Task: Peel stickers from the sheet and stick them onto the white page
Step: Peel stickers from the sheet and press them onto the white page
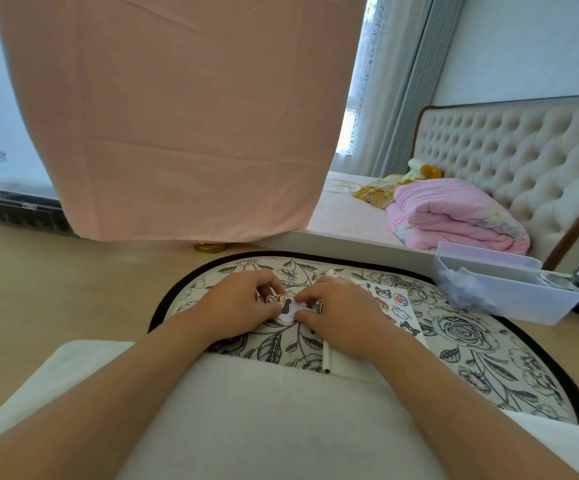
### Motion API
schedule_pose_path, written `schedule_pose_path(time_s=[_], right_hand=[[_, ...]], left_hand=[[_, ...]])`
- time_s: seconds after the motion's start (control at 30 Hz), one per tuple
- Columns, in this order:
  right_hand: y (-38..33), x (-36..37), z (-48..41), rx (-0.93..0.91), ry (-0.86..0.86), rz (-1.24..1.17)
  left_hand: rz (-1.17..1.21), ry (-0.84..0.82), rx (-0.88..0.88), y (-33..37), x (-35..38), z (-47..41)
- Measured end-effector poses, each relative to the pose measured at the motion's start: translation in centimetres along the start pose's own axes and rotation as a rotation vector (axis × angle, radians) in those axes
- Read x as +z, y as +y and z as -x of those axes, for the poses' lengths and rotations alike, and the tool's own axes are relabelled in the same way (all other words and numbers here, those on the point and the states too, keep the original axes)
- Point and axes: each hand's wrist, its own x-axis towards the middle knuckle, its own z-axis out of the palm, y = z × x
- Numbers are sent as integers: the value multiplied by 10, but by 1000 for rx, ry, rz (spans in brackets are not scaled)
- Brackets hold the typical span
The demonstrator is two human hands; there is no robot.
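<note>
Sticker (pixel 283 304) sits pinched between the left hand (pixel 236 306) and the right hand (pixel 343 315) over the mat (pixel 489 344), just beside the sheet (pixel 399 308), probably so one holds while the other peels its backing.

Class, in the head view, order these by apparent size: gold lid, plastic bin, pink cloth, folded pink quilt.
1. pink cloth
2. folded pink quilt and plastic bin: look alike; the bin is nearer, so unranked
3. gold lid
</note>
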Motion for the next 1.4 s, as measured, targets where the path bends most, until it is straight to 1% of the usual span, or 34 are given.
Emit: schedule_pose_path(time_s=[0.13, 0.3, 0.37, 0.4, 0.47, 0.57, 0.63, 0.73, 0.87, 1.03, 1.17, 1.3, 1.4], right_hand=[[0, 2, 0, 6, -10, -13], [0, 1, -1, 14, -27, -14], [0, 0, 0, 28, 5, -56], [0, -1, 0, 43, 30, -114], [-2, -4, -1, 71, 94, -339], [-8, -11, -2, 109, 165, -714], [-9, -16, 0, 129, 162, -839], [-8, -19, 4, 188, 145, -912], [-3, -23, 9, 262, 152, -917], [10, -36, 22, 256, 146, -882], [30, -44, 37, 253, 142, -845], [53, -51, 48, 251, 223, -739], [70, -53, 55, 256, 305, -658]], left_hand=[[119, 17, -79, 5, -3, 1], [91, 64, -113, 10, -7, 2], [205, 102, -121, 15, -8, 2], [301, 126, -132, 19, -9, 2], [478, 144, -179, 26, -11, 2], [580, 109, -201, 31, -10, 2], [604, 100, -199, 33, -7, 4], [591, 104, -181, 36, -4, 6], [546, 118, -140, 41, 4, 6], [529, 171, -106, 55, 17, 6], [542, 137, -79, 76, 27, 4], [511, 52, -7, 102, 38, -8], [450, 41, 12, 120, 47, -19]])
